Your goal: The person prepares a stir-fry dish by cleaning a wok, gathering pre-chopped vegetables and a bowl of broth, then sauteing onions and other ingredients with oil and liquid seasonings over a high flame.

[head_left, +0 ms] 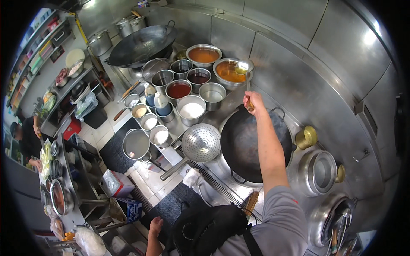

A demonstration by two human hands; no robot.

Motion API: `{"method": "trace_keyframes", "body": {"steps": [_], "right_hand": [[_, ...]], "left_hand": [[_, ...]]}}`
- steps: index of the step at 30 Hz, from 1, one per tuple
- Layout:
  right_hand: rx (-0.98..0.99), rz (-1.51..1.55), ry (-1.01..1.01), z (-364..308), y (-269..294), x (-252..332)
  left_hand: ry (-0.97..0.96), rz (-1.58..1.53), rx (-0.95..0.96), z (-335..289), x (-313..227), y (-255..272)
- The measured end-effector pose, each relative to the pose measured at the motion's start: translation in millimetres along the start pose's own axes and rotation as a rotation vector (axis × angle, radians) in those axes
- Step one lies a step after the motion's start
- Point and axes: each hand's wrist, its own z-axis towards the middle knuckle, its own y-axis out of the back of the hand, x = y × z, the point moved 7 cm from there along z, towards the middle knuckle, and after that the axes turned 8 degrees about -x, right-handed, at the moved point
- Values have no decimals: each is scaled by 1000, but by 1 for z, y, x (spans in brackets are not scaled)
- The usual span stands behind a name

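Note:
My right hand (254,102) is closed around the wooden handle of a metal ladle (248,83). The ladle's bowl is over the right rim of a steel basin (218,77) of amber liquid that looks like oil. Beneath my outstretched right forearm is a large dark wok (239,145) with nothing seen in it. A perforated metal strainer (201,143) with a long handle rests left of the wok. Low beside my body, my left hand (156,224) hangs with its fingers curled in, and nothing shows in it.
Steel pots of sauces and white powders surround a red sauce pot (179,89). Behind them stand an orange liquid basin (204,55) and a second wok (143,45). Lidded pots (318,173) line the right. At far left a person (32,136) works at a counter.

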Motion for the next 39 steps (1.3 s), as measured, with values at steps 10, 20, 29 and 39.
{"method": "trace_keyframes", "body": {"steps": [10,20,29,39], "right_hand": [[49,163,-59,-11,13,-9],[273,581,-281,-210,84,4],[-231,-282,-81,-354,211,-90],[-269,-388,-177,-511,186,-173]], "left_hand": [[-41,-2,-32,-8,6,9],[-227,194,188,11,-22,-21],[-392,275,347,79,-36,-54],[-437,374,244,74,29,-23]]}}
